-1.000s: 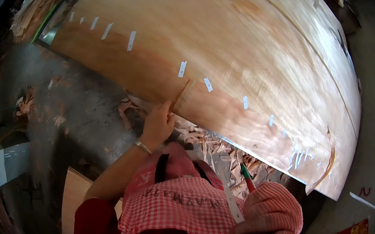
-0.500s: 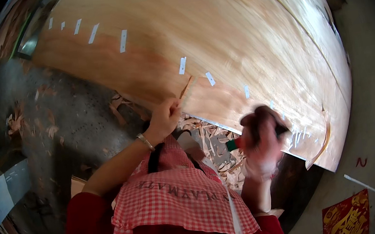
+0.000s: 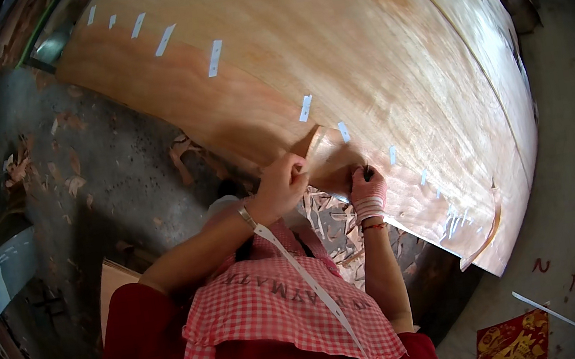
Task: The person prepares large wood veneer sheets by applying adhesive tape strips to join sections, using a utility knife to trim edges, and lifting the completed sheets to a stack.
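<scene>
A large sheet of wood veneer [image 3: 247, 111] lies before me, with short white tape strips [image 3: 214, 58] along a seam. My left hand [image 3: 280, 186], bare with a bracelet at the wrist, is closed at the sheet's near edge, pinching a lifted veneer flap [image 3: 313, 144]. To its right, my right hand [image 3: 368, 194], in a pink-and-white striped glove, is closed over the veneer around a small black tool [image 3: 368, 172]; most of the tool is hidden, and its kind does not show. A long white tape [image 3: 310, 284] runs from my left wrist down over the checked apron [image 3: 247, 304].
Veneer scraps [image 3: 335, 224] litter the floor below the near edge. A curled veneer strip [image 3: 490, 234] lies on the sheet's right corner. A red-and-gold paper [image 3: 513, 343] is at the lower right. More scraps [image 3: 17, 164] lie at the left.
My right hand has moved left and up to the veneer beside my left hand. My left hand has shifted slightly right and down. The long white tape now reaches my left wrist.
</scene>
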Demonstrator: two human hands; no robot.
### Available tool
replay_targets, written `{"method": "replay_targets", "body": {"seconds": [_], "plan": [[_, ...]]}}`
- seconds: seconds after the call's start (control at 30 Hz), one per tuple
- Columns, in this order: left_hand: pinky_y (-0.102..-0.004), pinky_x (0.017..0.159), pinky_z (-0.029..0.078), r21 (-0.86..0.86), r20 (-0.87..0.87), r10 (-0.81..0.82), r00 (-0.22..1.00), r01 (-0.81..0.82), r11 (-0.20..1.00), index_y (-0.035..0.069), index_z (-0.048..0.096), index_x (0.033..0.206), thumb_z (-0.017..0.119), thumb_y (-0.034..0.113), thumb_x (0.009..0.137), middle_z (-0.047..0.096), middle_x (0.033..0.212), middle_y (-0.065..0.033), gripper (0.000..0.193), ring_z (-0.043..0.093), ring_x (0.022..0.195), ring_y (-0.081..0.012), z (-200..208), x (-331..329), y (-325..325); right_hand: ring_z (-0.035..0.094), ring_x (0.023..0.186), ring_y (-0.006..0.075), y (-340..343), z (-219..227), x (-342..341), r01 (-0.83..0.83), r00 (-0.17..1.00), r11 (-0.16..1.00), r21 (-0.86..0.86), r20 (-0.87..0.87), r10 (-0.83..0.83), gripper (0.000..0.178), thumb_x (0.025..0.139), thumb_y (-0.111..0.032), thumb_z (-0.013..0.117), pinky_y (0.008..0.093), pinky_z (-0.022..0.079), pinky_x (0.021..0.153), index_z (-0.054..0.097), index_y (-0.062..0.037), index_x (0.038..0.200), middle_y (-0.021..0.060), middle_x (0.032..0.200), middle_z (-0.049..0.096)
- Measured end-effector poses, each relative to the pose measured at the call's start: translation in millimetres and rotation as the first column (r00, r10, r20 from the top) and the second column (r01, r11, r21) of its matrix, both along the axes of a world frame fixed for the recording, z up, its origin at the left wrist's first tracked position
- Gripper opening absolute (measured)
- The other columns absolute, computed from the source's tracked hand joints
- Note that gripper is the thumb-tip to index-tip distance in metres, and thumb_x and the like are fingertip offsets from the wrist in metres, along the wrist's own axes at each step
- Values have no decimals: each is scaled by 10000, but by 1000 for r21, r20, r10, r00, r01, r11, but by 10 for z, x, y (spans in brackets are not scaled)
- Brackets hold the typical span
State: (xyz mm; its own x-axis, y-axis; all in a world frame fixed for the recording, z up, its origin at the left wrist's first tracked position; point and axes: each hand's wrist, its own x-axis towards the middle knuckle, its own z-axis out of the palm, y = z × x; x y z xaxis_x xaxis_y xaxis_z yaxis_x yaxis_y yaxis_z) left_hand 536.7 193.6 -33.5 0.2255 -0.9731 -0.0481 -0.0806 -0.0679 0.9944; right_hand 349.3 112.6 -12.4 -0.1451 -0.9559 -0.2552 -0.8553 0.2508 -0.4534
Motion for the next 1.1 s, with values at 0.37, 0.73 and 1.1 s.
{"method": "replay_targets", "body": {"seconds": [0.37,0.73,1.1], "plan": [[-345,525,436,-155,70,-125,990,134,979,-11,477,1100,571,12,776,542,627,-126,338,553,545,-264,472,-190,48,597,773,398,18,-49,-36,-9,998,999,-48,-69,6,319,809,-317,536,428,469,671,640,-18,851,227,787,617],[-333,648,457,-151,521,1,854,91,984,17,594,1001,540,20,787,580,864,-140,220,573,755,-265,378,368,140,601,769,388,27,-18,-2,-72,997,996,-57,-38,69,303,802,-322,534,441,478,686,640,-45,862,217,788,620],[-320,834,434,-232,885,-125,448,658,716,-22,565,957,501,62,751,518,1019,-103,232,503,964,-236,313,630,-711,606,771,378,65,50,39,-1,997,999,-32,-74,-2,302,807,-340,542,440,481,681,641,-60,866,202,787,627]]}}
